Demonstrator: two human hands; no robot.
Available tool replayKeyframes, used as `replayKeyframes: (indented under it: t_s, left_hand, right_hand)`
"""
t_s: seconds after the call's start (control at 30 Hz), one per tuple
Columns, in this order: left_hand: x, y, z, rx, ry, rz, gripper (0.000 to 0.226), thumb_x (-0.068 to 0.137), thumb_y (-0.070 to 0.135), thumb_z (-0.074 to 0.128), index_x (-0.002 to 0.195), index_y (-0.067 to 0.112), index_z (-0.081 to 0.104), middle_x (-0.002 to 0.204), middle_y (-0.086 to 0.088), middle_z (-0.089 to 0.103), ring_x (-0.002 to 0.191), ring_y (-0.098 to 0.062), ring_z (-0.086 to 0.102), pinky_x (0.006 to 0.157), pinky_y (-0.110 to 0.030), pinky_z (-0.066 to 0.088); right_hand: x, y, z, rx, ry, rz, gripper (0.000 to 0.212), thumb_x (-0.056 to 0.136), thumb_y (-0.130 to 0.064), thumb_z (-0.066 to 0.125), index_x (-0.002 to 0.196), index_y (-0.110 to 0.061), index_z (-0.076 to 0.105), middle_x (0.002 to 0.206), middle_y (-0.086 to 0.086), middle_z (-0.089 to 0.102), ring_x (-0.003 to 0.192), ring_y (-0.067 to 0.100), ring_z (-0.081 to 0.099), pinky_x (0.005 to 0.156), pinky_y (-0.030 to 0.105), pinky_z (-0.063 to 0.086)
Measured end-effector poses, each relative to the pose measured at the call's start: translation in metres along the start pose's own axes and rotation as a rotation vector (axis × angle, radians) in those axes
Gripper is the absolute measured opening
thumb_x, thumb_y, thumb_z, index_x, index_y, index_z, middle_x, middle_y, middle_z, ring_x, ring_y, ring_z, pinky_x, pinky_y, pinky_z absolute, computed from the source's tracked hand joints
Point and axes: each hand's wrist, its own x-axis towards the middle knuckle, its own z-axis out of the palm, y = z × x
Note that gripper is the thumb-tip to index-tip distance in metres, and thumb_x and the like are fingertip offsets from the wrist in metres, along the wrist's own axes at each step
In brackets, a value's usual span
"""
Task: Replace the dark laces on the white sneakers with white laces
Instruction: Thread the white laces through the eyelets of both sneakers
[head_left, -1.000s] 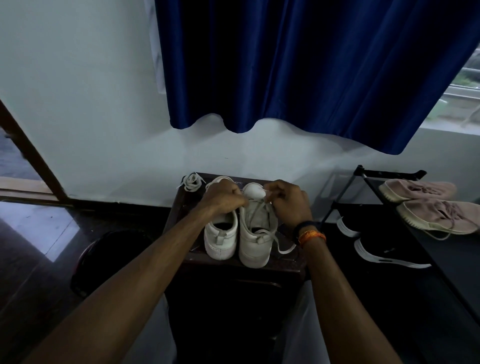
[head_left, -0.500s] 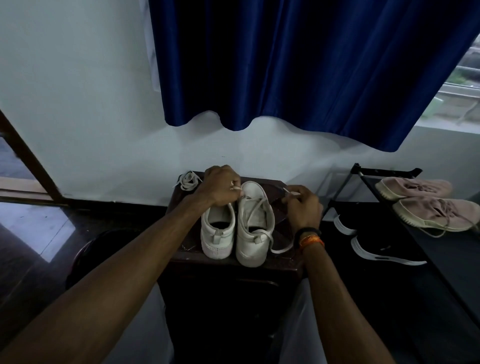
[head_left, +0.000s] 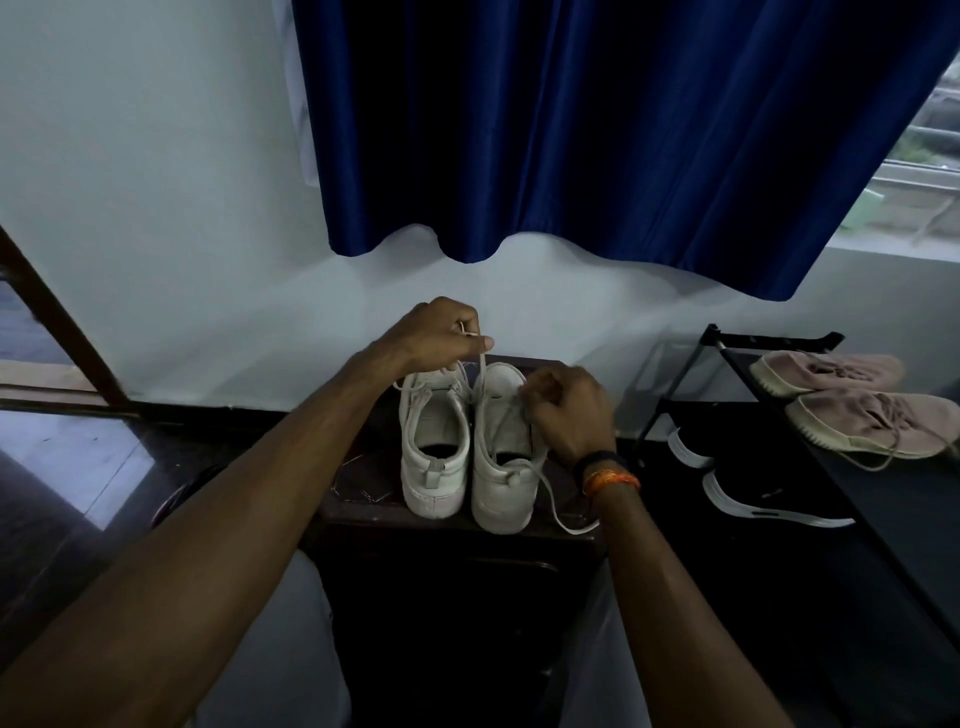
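Item: pair of white leather sneakers (head_left: 470, 447), sitting heels toward you on the dark wooden stool (head_left: 363, 488). Your left hand (head_left: 436, 335), at 12 o'clock of them, is pinching a flat white lace (head_left: 480, 371) taut. Your right hand (head_left: 569, 410), at 3 o'clock, is curling its fingers onto the right shoe's lacing.

Sneakers (head_left: 467, 447): white, smooth, matt, leather-like. Lace (head_left: 550, 493): flat woven cloth. Stool (head_left: 363, 493): dark wood, glossy. Curtain (head_left: 597, 130): blue cloth, satin sheen. Floor (head_left: 62, 467): polished, reflective. Pink shoes (head_left: 857, 410): soft, suede-like.
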Motion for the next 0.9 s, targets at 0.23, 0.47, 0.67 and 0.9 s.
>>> replayKeyframes:
  t_s: [0.23,0.47,0.67,0.9]
  left_hand:
    - [-0.003,0.011,-0.010,-0.015,-0.009,0.015,0.025,0.086,0.036,0.078,0.083,0.012,0.073,0.080,0.002,0.072,0.078,-0.010,0.064,0.069,-0.025,0.045]
    - [-0.003,0.016,-0.018,-0.004,0.014,-0.024,0.025,0.085,0.038,0.079,0.082,0.013,0.074,0.071,0.007,0.065,0.071,-0.006,0.058,0.063,-0.024,0.041]
    - [-0.001,0.029,-0.035,0.100,-0.008,0.035,0.023,0.077,0.038,0.086,0.081,0.017,0.075,0.086,0.005,0.072,0.090,-0.012,0.065,0.082,-0.032,0.051]
    - [0.008,0.053,-0.059,0.042,0.100,0.120,0.012,0.082,0.032,0.082,0.082,0.021,0.076,0.083,0.009,0.070,0.087,-0.006,0.065,0.084,-0.030,0.049]
  right_hand:
    - [0.009,0.000,0.018,-0.512,-0.361,-0.109,0.056,0.069,-0.054,0.035,0.114,-0.041,0.067,0.116,0.007,0.056,0.114,0.031,0.048,0.101,0.044,0.043]
    - [0.008,-0.007,-0.003,-0.250,-0.160,-0.109,0.011,0.078,-0.023,0.063,0.084,-0.023,0.072,0.100,0.004,0.062,0.089,0.026,0.062,0.070,0.028,0.042]
    - [0.011,0.007,-0.020,0.681,0.112,0.365,0.024,0.086,-0.024,0.065,0.067,-0.009,0.067,0.071,0.021,0.071,0.063,0.034,0.068,0.056,0.041,0.057]
    - [0.007,0.039,-0.028,0.365,-0.131,0.493,0.025,0.071,-0.006,0.054,0.080,-0.013,0.077,0.077,0.010,0.075,0.078,0.029,0.068,0.069,0.031,0.054]
